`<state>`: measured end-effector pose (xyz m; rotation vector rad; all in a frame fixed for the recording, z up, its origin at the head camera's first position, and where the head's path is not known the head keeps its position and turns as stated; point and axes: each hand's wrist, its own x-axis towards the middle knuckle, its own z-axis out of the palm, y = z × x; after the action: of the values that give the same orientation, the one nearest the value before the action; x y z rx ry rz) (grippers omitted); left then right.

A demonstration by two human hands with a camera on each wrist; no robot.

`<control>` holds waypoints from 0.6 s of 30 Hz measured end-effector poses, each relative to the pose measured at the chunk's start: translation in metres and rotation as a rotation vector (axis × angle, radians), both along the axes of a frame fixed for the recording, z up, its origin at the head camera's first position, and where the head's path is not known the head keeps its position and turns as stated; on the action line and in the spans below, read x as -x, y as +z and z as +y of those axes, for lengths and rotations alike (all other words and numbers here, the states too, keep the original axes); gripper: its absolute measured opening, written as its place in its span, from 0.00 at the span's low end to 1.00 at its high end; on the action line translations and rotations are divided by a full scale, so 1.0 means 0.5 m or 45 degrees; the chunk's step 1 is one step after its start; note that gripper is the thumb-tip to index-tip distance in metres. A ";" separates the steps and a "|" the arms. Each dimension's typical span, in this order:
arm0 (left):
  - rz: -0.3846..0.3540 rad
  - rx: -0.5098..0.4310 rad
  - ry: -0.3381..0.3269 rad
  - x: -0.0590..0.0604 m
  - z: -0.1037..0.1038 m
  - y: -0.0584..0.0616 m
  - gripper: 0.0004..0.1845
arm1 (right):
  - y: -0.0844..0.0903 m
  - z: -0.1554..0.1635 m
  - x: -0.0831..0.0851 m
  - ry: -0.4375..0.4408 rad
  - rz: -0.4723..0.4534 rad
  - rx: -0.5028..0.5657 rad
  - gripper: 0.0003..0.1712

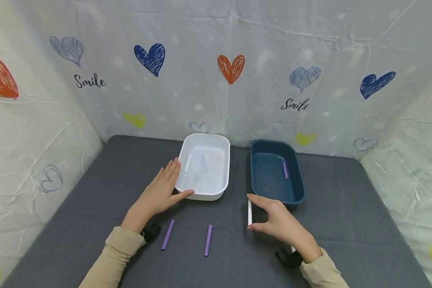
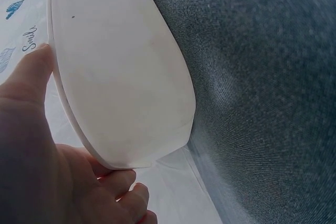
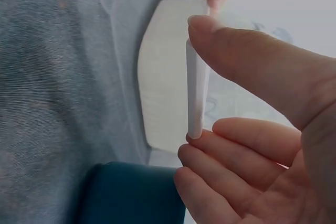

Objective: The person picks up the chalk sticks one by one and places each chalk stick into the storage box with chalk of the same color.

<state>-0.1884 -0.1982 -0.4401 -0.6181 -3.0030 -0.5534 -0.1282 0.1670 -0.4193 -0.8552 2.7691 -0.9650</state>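
A white chalk stick [image 1: 250, 212] is pinched lengthwise by my right hand [image 1: 279, 218], thumb at one end and a fingertip at the other. That hand is over the grey table, just in front of the dark blue tray [image 1: 273, 188]. My left hand [image 1: 158, 194] touches the front left corner of the white tray [image 1: 203, 197], its fingers along the left side and the thumb along the front rim. The left wrist view has the thumb [image 2: 34, 72] against the rim. Another white chalk stick [image 1: 188, 164] lies inside the white tray, and a purple chalk stick [image 1: 285, 171] inside the blue one.
Two more purple chalk sticks, a left one [image 1: 168, 235] and a right one [image 1: 208, 241], lie on the grey table [image 1: 187, 272] between my arms. Both trays stand near its back edge, before a white cloth backdrop [image 1: 194, 96] printed with hearts. Similar cloth hangs on both sides.
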 end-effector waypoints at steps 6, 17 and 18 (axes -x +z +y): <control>0.017 -0.006 0.001 -0.001 0.004 0.001 0.56 | 0.007 -0.009 0.010 -0.005 0.001 0.008 0.47; -0.014 0.016 0.003 0.004 0.000 -0.005 0.57 | 0.021 -0.032 0.034 0.024 0.058 0.047 0.47; -0.016 0.018 0.002 0.005 0.000 -0.006 0.57 | 0.021 -0.035 0.036 0.025 0.058 0.047 0.47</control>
<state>-0.1908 -0.1984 -0.4431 -0.6148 -3.0211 -0.5386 -0.1462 0.1496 -0.4087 -0.9189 2.7833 -1.0092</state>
